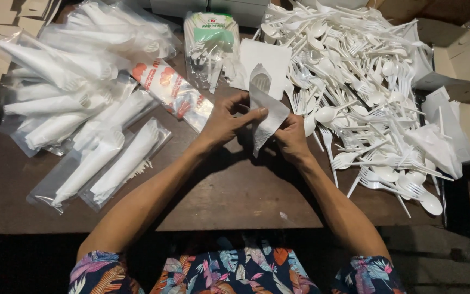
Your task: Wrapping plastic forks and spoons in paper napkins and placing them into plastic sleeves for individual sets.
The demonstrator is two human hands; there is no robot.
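Both hands meet over the middle of a dark wooden table. My left hand and my right hand together grip a white paper napkin wrapped around white plastic cutlery, whose fork tip shows at the top of the fold. My left thumb presses on the napkin's left edge. My right fingers pinch its lower right side.
A big heap of loose white plastic spoons and forks lies at the right. Several clear bags of napkin-wrapped cutlery lie at the left. A napkin pack and loose napkins sit behind my hands. Cardboard boxes stand far right.
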